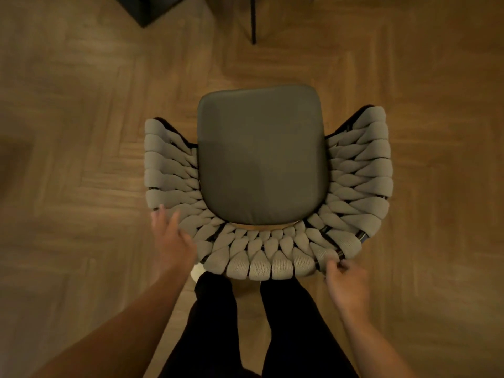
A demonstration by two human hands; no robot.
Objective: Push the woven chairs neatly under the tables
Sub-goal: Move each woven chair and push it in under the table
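Note:
A woven chair [360,170] with a curved grey rope backrest and a dark grey seat cushion [261,156] stands on the floor right in front of me, seen from above. My left hand [171,238] is beside the backrest's left rear curve with its fingers stretched out, blurred, close to or just touching the weave. My right hand [345,282] has its fingers curled at the backrest's right rear edge, pinching the woven rim. A thin dark table leg [253,20] rises beyond the chair at the top.
Wooden herringbone floor [81,132] surrounds the chair. A dark block-like base [147,9] sits at the top left. My own legs in dark trousers [245,323] stand directly behind the chair.

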